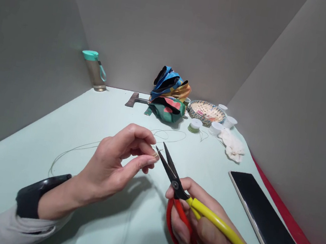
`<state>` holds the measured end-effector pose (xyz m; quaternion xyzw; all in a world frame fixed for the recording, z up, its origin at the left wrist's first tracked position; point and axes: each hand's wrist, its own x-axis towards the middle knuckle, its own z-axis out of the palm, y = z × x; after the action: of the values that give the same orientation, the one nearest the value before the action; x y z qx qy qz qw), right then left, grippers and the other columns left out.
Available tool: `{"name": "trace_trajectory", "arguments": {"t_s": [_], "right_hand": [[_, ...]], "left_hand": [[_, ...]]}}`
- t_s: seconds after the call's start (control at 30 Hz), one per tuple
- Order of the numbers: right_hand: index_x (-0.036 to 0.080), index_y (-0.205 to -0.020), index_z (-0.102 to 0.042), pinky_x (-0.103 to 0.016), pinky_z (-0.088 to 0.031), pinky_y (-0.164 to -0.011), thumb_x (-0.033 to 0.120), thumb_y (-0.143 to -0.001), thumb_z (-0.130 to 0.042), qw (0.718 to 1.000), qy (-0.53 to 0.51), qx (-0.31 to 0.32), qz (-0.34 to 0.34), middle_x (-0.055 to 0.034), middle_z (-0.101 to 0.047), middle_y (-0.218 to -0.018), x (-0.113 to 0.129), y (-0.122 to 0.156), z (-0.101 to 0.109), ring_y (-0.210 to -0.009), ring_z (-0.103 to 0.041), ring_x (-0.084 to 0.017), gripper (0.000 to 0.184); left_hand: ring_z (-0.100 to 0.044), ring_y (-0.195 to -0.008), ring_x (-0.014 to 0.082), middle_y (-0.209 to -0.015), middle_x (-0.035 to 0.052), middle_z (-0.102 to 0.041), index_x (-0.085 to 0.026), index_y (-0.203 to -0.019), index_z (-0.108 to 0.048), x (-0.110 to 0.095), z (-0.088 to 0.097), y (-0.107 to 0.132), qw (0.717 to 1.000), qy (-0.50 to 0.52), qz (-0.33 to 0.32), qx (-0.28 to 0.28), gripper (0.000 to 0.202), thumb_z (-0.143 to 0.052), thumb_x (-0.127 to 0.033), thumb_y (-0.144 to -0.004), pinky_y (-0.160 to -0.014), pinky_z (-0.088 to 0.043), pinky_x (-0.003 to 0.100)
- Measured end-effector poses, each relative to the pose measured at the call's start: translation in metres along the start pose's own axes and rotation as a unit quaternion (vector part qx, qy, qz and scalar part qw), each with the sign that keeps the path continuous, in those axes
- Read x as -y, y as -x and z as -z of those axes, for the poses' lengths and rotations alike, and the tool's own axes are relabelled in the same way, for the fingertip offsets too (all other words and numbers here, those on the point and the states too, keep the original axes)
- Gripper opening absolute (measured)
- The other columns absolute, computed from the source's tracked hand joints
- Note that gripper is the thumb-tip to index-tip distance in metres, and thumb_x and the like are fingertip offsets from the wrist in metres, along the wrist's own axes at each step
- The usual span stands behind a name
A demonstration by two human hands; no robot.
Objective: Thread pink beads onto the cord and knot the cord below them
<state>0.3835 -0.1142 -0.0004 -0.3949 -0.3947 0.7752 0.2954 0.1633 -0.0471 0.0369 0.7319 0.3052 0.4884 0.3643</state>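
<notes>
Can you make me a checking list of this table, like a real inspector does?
surface: pale green tabletop.
job's things: thin wire looping across the tabletop; scissors with red and yellow handles, blades open.
hands: left hand pinches the wire; right hand grips the scissors.
clutter: water bottle, colourful fabric bundle, woven basket, small white spool, crumpled white cloth, dark metal tool, smartphone.
cables: nothing seen.
surroundings: grey walls, red strip along the right edge.
</notes>
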Motion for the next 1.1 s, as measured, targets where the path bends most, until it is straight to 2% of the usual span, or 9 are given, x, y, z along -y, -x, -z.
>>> {"name": "trace_trajectory", "arguments": {"t_s": [0.13, 0.23, 0.37, 0.43, 0.5, 0.67, 0.77, 0.97, 1.1], "right_hand": [[0.026, -0.11, -0.05, -0.014, -0.034, -0.035, 0.054, -0.095, -0.057, 0.999, -0.036, 0.0, 0.007, 0.007, -0.051, -0.061, 0.002, -0.002, -0.005, -0.036, -0.037, -0.005, 0.033], [0.024, -0.108, -0.05, -0.014, -0.034, -0.036, 0.057, -0.092, -0.062, 0.998, -0.052, 0.005, 0.023, 0.007, -0.051, -0.061, 0.008, 0.001, -0.01, -0.036, -0.036, -0.004, 0.039], [0.022, -0.112, -0.048, -0.012, -0.035, -0.037, 0.047, -0.093, -0.064, 0.993, -0.085, 0.052, 0.066, 0.0069, -0.052, -0.064, 0.001, -0.002, -0.008, -0.038, -0.039, -0.003, 0.035], [0.022, -0.113, -0.048, -0.013, -0.036, -0.038, 0.04, -0.096, -0.062, 0.988, -0.1, 0.078, 0.085, 0.0066, -0.052, -0.065, -0.004, -0.005, -0.006, -0.038, -0.041, -0.003, 0.029], [0.021, -0.113, -0.047, -0.013, -0.035, -0.038, 0.041, -0.096, -0.062, 0.985, -0.107, 0.092, 0.103, 0.0065, -0.051, -0.066, -0.005, -0.006, -0.007, -0.039, -0.041, -0.003, 0.031], [0.02, -0.111, -0.044, -0.013, -0.031, -0.039, 0.056, -0.092, -0.064, 0.981, -0.098, 0.094, 0.135, 0.0064, -0.048, -0.069, 0.001, -0.006, -0.017, -0.04, -0.038, -0.001, 0.045], [0.021, -0.112, -0.043, -0.013, -0.031, -0.039, 0.054, -0.093, -0.062, 0.982, -0.095, 0.084, 0.138, 0.0066, -0.049, -0.068, 0.0, -0.007, -0.019, -0.038, -0.037, -0.001, 0.042], [0.021, -0.113, -0.044, -0.013, -0.033, -0.039, 0.056, -0.096, -0.058, 0.978, -0.117, 0.103, 0.142, 0.006, -0.05, -0.069, -0.005, -0.008, -0.016, -0.039, -0.039, -0.002, 0.041], [0.02, -0.113, -0.046, -0.011, -0.033, -0.037, 0.056, -0.097, -0.056, 0.974, -0.14, 0.098, 0.15, 0.0058, -0.047, -0.069, -0.005, -0.009, -0.018, -0.041, -0.035, -0.001, 0.04]], "left_hand": [[-0.069, -0.066, 0.0122, -0.077, -0.0012, -0.07, -0.019, -0.105, -0.054, 0.003, 0.0, 0.003, 1.0, 0.01, 0.004, 0.001, 0.017, -0.064, -0.012, -0.093, -0.062, -0.061, 0.023], [-0.068, -0.064, 0.0122, -0.076, -0.0019, -0.07, -0.02, -0.102, -0.054, 0.004, -0.001, 0.002, 0.999, 0.017, 0.027, -0.009, 0.016, -0.066, -0.015, -0.093, -0.062, -0.06, 0.024], [-0.067, -0.059, 0.0119, -0.07, -0.004, -0.066, -0.019, -0.097, -0.057, 0.002, -0.004, -0.001, 0.995, 0.051, 0.088, -0.017, 0.012, -0.067, -0.019, -0.091, -0.057, -0.058, 0.022], [-0.066, -0.056, 0.0111, -0.068, -0.0028, -0.066, -0.017, -0.091, -0.062, 0.001, -0.006, -0.003, 0.991, 0.054, 0.12, -0.001, 0.005, -0.065, -0.02, -0.09, -0.054, -0.056, 0.021], [-0.063, -0.053, 0.0094, -0.067, -0.0013, -0.066, -0.014, -0.086, -0.067, 0.0, -0.008, -0.004, 0.991, 0.034, 0.127, 0.013, 0.007, -0.063, -0.019, -0.09, -0.052, -0.053, 0.019], [-0.062, -0.052, 0.0083, -0.066, -0.0005, -0.067, -0.013, -0.082, -0.073, 0.001, -0.013, -0.001, 0.997, -0.036, 0.067, 0.0, 0.013, -0.062, -0.015, -0.089, -0.053, -0.051, 0.017], [-0.063, -0.053, 0.009, -0.064, -0.0004, -0.066, -0.013, -0.081, -0.073, 0.003, -0.015, 0.001, 0.997, -0.065, 0.042, -0.002, 0.015, -0.061, -0.014, -0.09, -0.054, -0.05, 0.018], [-0.061, -0.056, 0.0091, -0.064, -0.0008, -0.066, -0.014, -0.084, -0.073, 0.007, -0.016, 0.003, 0.994, -0.11, -0.013, -0.007, 0.016, -0.059, -0.011, -0.092, -0.058, -0.049, 0.019], [-0.061, -0.056, 0.0095, -0.064, -0.001, -0.066, -0.015, -0.085, -0.073, 0.011, -0.015, 0.004, 0.993, -0.119, -0.02, -0.003, 0.016, -0.059, -0.011, -0.092, -0.058, -0.048, 0.02]]}}
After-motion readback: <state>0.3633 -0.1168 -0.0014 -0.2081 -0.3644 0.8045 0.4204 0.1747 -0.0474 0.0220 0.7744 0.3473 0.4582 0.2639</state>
